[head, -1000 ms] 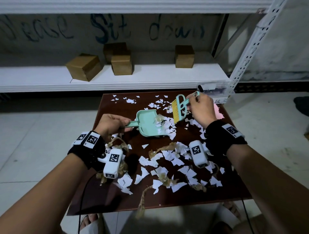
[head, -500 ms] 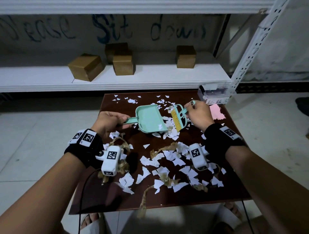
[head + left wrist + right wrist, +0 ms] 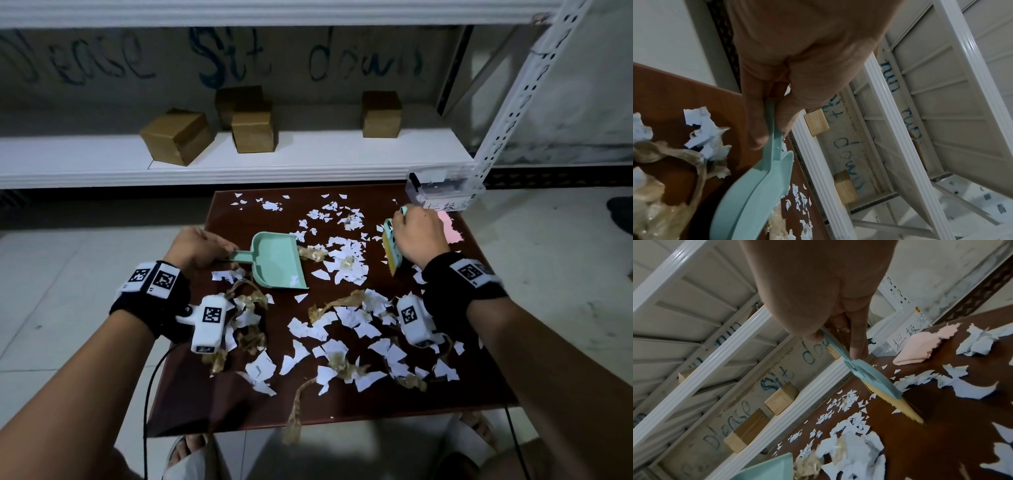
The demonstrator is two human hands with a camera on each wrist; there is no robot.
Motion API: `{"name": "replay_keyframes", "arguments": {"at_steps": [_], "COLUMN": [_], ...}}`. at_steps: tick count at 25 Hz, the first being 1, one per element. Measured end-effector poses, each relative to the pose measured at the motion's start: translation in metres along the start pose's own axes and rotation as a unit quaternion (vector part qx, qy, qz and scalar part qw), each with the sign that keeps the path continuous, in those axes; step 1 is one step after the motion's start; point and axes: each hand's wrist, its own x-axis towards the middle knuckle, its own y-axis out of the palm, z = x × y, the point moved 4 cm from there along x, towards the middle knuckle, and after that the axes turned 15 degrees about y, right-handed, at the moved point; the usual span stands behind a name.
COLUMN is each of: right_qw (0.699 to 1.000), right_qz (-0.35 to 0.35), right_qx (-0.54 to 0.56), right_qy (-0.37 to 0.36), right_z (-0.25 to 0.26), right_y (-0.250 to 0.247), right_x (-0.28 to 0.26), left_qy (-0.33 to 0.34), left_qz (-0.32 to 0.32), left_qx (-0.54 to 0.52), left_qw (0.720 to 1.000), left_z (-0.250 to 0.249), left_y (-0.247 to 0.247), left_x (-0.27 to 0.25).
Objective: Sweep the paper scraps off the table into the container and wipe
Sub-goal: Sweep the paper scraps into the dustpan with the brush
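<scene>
White paper scraps [image 3: 346, 260] and brown tape strips [image 3: 337, 303] litter the dark brown table [image 3: 376, 404]. My left hand [image 3: 200, 248] grips the handle of a mint dustpan [image 3: 275, 262], whose mouth faces right and rests on the table; the same dustpan [image 3: 754, 193] shows in the left wrist view. My right hand [image 3: 416, 236] holds a mint brush [image 3: 391, 248] with yellow bristles down on the table, right of a scrap pile. In the right wrist view the brush [image 3: 873, 378] stands on the wood. A clear container [image 3: 443, 188] sits at the far right corner.
A pink cloth [image 3: 452, 229] lies by the container, partly behind my right hand. Behind the table runs a white shelf [image 3: 308, 154] with several cardboard boxes [image 3: 178, 137]. A white perforated rack post [image 3: 524, 82] rises at the right. My feet show below the near table edge.
The brush has moved right, away from the dustpan, to the far side of the scrap pile. The dustpan has turned and settled flat on the table a little nearer to me.
</scene>
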Motion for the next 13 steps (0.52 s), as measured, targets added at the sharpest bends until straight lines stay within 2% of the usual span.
{"name": "replay_keyframes", "arguments": {"at_steps": [4, 7, 13], "right_qw": [1.000, 1.000, 1.000], "right_qz": [0.013, 0.011, 0.024], "right_qx": [-0.012, -0.020, -0.020], "right_qy": [-0.002, -0.009, 0.005], "right_z": [0.002, 0.002, 0.001], "right_y": [0.006, 0.007, 0.014], "right_x": [0.000, 0.000, 0.002], "left_qy": [0.013, 0.022, 0.003], "left_qz": [0.013, -0.002, -0.006], "left_qx": [0.021, 0.050, 0.048], "left_qw": [1.000, 0.999, 0.999], "left_z": [-0.001, 0.003, 0.009], "left_y": [0.002, -0.004, -0.003], "left_x": [0.000, 0.009, 0.010]}}
